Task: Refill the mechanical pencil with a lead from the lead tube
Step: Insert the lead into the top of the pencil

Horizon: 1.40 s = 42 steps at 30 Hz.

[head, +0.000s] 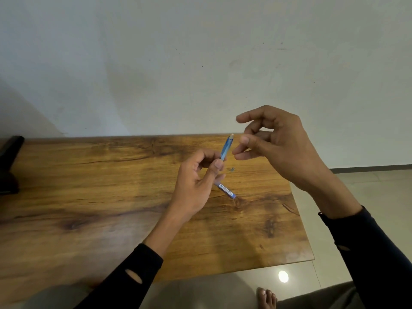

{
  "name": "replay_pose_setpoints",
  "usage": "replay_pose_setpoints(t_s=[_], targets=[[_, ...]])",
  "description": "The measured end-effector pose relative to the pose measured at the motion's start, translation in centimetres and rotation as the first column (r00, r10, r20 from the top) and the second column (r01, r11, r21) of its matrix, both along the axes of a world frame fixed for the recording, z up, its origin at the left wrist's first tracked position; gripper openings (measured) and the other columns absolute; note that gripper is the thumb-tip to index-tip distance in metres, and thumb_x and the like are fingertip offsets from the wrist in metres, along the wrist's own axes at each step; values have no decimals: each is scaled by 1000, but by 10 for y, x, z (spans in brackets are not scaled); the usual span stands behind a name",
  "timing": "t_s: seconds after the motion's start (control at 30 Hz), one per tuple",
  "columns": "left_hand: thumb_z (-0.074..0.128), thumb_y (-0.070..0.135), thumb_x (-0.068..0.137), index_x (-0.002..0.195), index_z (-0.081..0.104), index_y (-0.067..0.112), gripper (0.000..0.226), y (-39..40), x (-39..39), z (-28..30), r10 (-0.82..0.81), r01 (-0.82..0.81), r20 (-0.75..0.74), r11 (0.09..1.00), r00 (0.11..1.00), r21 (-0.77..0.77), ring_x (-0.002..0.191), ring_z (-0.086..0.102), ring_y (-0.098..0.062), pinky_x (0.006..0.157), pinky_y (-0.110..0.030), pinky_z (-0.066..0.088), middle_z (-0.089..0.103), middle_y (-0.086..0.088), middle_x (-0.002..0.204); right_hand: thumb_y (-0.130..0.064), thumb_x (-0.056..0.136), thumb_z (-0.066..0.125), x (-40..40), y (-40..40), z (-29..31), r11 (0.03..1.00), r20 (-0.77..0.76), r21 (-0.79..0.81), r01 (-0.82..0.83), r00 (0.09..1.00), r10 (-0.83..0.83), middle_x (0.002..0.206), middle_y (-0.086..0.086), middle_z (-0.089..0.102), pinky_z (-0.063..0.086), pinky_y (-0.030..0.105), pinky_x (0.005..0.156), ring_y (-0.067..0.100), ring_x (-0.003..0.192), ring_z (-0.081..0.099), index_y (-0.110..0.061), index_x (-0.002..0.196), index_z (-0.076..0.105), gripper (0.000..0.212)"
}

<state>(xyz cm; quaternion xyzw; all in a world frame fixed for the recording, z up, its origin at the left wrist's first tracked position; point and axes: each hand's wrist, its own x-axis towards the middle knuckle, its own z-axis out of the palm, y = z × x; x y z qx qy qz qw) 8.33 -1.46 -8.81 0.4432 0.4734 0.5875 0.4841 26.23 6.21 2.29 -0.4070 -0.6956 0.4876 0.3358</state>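
At far left a dark object [10, 163] sits on the table [89, 175] edge, cut off by the frame; what it is I cannot tell. Moving right, the left hand [196, 181] grips the pencil [226, 148] between thumb and curled fingers, over the middle of the table. The pencil's long axis tilts up and slightly right, its pale top end highest and nearest the right hand; its lower part is hidden inside the left fist. Just below that hand, the lead tube [227, 191] lies flat on the table, running down and right, its upper end covered by the left fingers. A small grey piece [232, 169], probably the pencil's cap, lies on the wood between the 2 hands.

Further right, the right hand [278, 143] hovers just beside the pencil's top, thumb and forefinger brought close together, the other fingers loosely spread. Whether a lead is pinched there cannot be made out; none shows, and 1 would be too thin to see at this size. I judge the coming move turns on lining up that pinch with the pencil's upper end, which lies up and left of the right fingertips. The right hand is the nearer to that opening.
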Motion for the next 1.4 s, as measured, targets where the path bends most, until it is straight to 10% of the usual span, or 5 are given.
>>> replay_pose_setpoints(t_s=[0.3, 0.63, 0.77, 1.0, 1.4], targets=[[64, 15, 105, 110, 71, 13, 8, 1, -2, 1, 20, -20, -4, 1000, 1000, -7, 97, 70, -8, 85, -39, 68, 72, 17, 96, -2, 98, 72, 3, 6, -88, 977, 706, 187, -107, 706, -57, 115, 0, 62, 51, 29, 75, 17, 93, 62, -19, 130, 66, 36], [65, 17, 105, 115, 68, -1, 21, 1, -3, 2, 29, -29, -35, 1000, 999, 5, 98, 72, -10, 84, -33, 67, 75, 17, 97, -2, 97, 69, -4, 4, -108, 955, 738, 230, -188, 673, -46, 96, 1, 59, 47, 36, 69, 26, 86, 61, -14, 99, 65, 13], [65, 15, 105, 114, 69, 3, 15, 1, -3, 3, 27, -27, -31, 1000, 999, -15, 99, 72, -9, 84, -33, 67, 75, 19, 97, -4, 98, 71, -3, 7, -100, 952, 646, 285, -112, 756, -104, 92, 1, 69, 50, 25, 66, 24, 83, 69, -18, 91, 64, 17], [66, 15, 105, 103, 72, 20, 8, 1, -1, 3, 24, -24, 9, 999, 1000, -42, 96, 69, -18, 82, -36, 68, 68, -4, 96, -8, 94, 81, 2, 15, -22, 993, -77, 100, 67, 995, -60, 93, 14, 81, 68, 35, 68, 30, 85, 82, -5, 97, 74, 8], [67, 21, 105, 108, 71, 15, 8, 1, 0, 0, 8, -8, -8, 999, 1000, -43, 98, 70, -17, 82, -40, 69, 69, -4, 100, -1, 97, 75, -13, -3, -9, 979, -102, 205, 3, 995, 18, 97, 11, 79, 68, 40, 74, 34, 97, 78, -9, 104, 77, 11]])
